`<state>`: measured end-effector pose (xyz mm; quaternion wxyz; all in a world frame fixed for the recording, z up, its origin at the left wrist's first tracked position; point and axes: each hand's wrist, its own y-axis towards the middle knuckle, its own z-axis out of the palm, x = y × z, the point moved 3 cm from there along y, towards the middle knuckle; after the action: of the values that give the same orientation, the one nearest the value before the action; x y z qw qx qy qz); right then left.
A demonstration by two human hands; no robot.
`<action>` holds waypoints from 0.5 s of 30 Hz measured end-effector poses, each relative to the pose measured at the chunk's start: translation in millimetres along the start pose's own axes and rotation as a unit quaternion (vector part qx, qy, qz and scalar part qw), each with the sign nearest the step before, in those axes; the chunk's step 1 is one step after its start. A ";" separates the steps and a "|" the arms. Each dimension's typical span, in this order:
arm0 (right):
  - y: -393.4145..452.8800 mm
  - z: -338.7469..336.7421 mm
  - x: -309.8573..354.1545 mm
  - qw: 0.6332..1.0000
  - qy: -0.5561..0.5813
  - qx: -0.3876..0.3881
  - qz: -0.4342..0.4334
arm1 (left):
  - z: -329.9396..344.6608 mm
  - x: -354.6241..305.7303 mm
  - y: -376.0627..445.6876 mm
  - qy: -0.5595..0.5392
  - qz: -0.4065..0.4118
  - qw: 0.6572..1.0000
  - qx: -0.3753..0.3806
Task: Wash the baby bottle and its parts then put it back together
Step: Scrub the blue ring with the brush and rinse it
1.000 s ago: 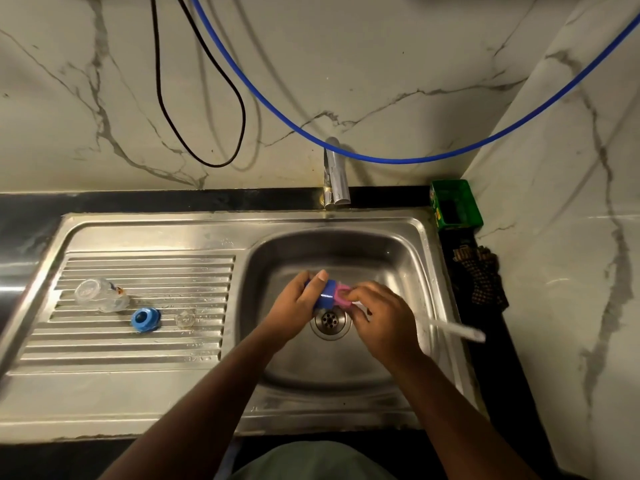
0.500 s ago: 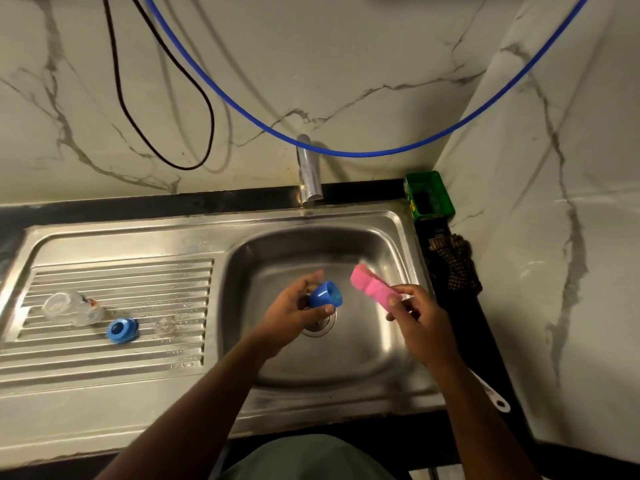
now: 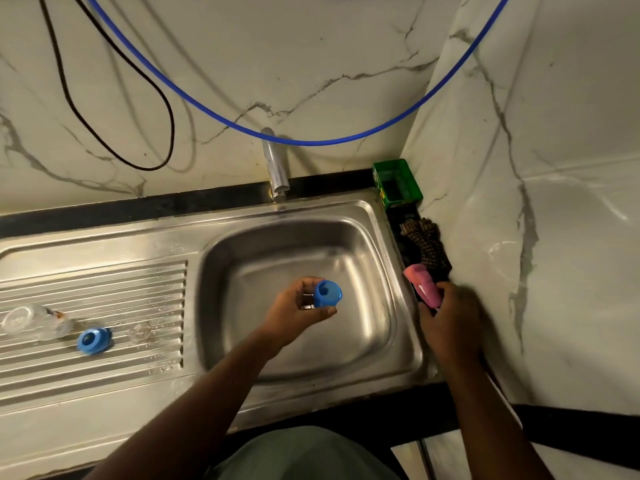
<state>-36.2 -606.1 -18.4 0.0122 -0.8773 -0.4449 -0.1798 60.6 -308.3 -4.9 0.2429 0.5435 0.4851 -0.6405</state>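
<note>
- Left hand (image 3: 299, 311) over the sink basin (image 3: 367, 244), fingers curled round a blue cap (image 3: 327, 293); the cap's open mouth faces up and away from the person.
- Right hand (image 3: 450, 322) out past the basin's right rim, over the dark counter strip (image 3: 398, 415). It grips a pink sponge brush (image 3: 423, 285) by the lower part; the pink head points up and away, lying against a dark checked cloth (image 3: 426, 244).
- Clear bottle body (image 3: 33, 322) lies on its side on the ribbed drainboard (image 3: 104, 282), at the far left.
- Blue collar ring (image 3: 93, 339) sits on the drainboard just right of the bottle, close by it; cannot tell whether they touch.
- Clear teat (image 3: 140, 332) rests on the ribs a little right of the ring, apart from it. Blurred, shape hard to read.
- All three drainboard parts are well apart from the cap in the left hand.
- Steel tap (image 3: 275, 166) stands behind the basin, spout pointing toward it.
- Green box (image 3: 398, 181) in the corner behind the cloth.
- Blue hose (image 3: 311, 143) sags across the marble wall (image 3: 277, 64) behind the tap; a black cable (image 3: 145, 166) loops to its left.
</note>
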 end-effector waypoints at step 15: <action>-38.7 63.9 169.3 0.882 0.320 0.281 -0.202 | -37.7 8.4 4.6 -0.028 -0.010 0.994 -0.104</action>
<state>44.2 -439.7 -28.3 0.3633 -0.6225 -0.6163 -0.3171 79.4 -275.0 -12.1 0.3055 0.4921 0.5473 -0.6041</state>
